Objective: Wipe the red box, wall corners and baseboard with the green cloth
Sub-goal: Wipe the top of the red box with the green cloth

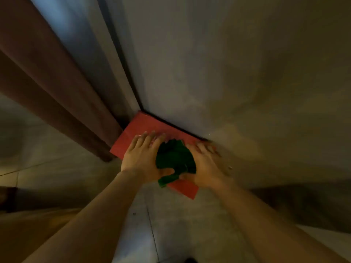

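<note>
A flat red box (141,123) lies on the floor, pushed into the wall corner. The bunched green cloth (175,160) rests on top of the box between my two hands. My left hand (141,157) lies flat on the box with fingers spread, its thumb touching the cloth's left edge. My right hand (206,164) presses flat on the box's right side, thumb pinching the cloth's lower edge. The hands and cloth hide the middle of the box top. The picture is blurred.
A grey wall (218,73) rises behind the box, with a dark baseboard line (171,123) at its foot. A brown curtain (43,76) hangs at the left, reaching the floor beside the box. Grey floor tiles (171,224) lie below.
</note>
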